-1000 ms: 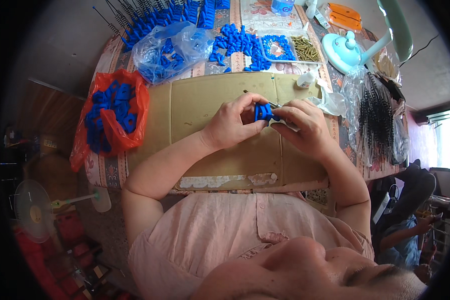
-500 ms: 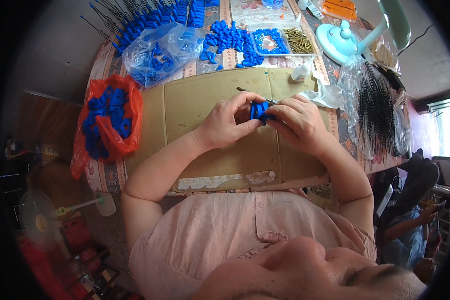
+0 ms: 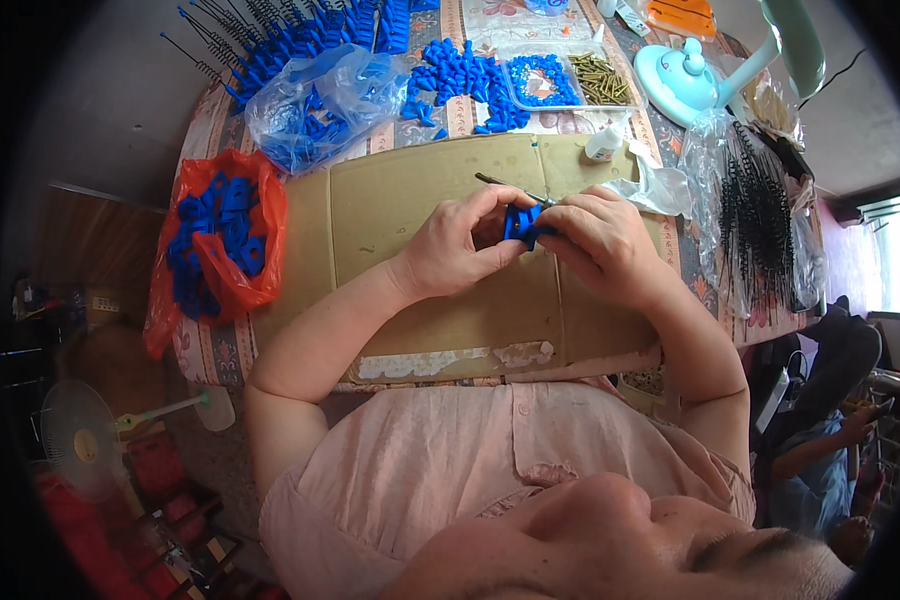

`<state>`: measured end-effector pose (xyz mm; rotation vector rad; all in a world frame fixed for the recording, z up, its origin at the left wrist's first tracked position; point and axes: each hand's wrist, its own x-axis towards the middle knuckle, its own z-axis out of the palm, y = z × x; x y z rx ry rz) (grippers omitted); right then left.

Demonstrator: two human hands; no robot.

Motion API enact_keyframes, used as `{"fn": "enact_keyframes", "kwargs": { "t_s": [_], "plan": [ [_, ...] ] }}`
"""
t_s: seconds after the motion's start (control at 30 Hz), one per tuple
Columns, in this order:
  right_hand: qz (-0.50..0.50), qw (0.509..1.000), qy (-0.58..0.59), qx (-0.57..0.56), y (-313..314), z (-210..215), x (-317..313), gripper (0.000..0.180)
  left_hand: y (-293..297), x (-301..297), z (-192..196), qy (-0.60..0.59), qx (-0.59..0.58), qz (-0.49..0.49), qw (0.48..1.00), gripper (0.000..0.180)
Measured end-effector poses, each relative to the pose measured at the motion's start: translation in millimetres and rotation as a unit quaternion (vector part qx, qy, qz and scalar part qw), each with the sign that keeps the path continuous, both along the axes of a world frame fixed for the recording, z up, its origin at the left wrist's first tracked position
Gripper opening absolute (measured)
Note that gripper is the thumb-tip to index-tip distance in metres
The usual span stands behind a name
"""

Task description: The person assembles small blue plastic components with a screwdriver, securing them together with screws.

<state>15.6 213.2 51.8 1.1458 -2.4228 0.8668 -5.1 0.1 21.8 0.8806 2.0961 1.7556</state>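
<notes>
My left hand (image 3: 460,240) is closed round one side of a blue plastic part (image 3: 518,224), thumb below and fingers above. My right hand (image 3: 600,240) pinches the other side of the same part, its fingertips hiding most of that end. A thin dark rod-like tool (image 3: 505,183) lies at a slant just behind the part, and its right end goes under my right fingers; whether they grip it is hard to see. Both hands are over a brown cardboard sheet (image 3: 410,340) on the table.
To the left sits a red bag (image 3: 270,270) of blue parts. Behind are a clear bag (image 3: 340,100), loose blue pieces (image 3: 455,75), a tray (image 3: 575,106) of blue bits and brass-coloured pins, and a small white bottle (image 3: 603,145). Black springy rods (image 3: 755,220) and a turquoise lamp (image 3: 682,85) are on the right.
The blue part has turned slightly between my fingers, and my right fingertips have shifted a little. The rest looks the same.
</notes>
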Motion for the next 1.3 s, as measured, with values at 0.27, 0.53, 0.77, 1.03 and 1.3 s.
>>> {"fn": "enact_keyframes", "kwargs": {
  "t_s": [0.27,0.53,0.77,1.03,1.3],
  "plan": [
    [-0.005,0.999,-0.021,-0.026,3,-1,0,0.018,0,0,-9,-0.044,0.053,-0.013,0.998,0.032],
    [-0.151,0.983,-0.071,0.082,16,-2,-5,0.02,-18,-23,-6,-0.143,0.171,0.064,0.973,0.033],
    [-0.161,0.976,-0.054,0.138,11,-3,-3,0.019,-20,-26,-5,-0.191,0.224,0.055,0.954,0.031],
    [-0.201,0.941,-0.263,-0.072,12,20,0,0.02,-22,-28,-7,-0.195,0.24,0.064,0.949,0.029],
    [-0.143,0.976,-0.153,-0.053,11,15,-1,0.017,-22,-29,-7,-0.214,0.255,0.064,0.941,0.029]
  ]
}}
